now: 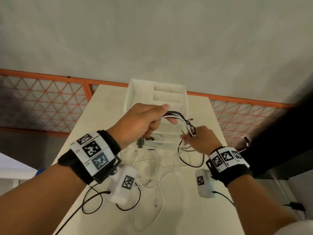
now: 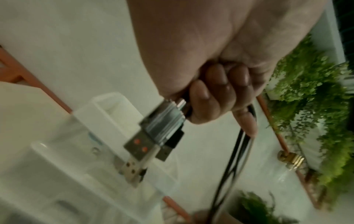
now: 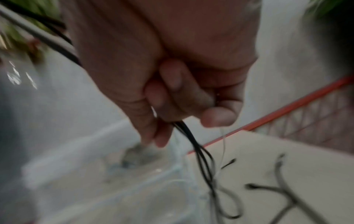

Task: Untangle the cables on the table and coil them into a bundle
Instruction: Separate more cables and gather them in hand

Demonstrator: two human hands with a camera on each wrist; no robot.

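I can read no words, brands or numbers anywhere. Behind my fingers, the wrist bands [image 1: 94,153] carry only black-and-white square marker patterns, no letters I can read.

Pale table [image 1: 108,116] under me, and at its far end sits a white compartment organizer [image 1: 169,92]. Nearer me, loose white cables [image 1: 160,180] sprawl over the top, with black cables [image 1: 191,164] looping beside them.
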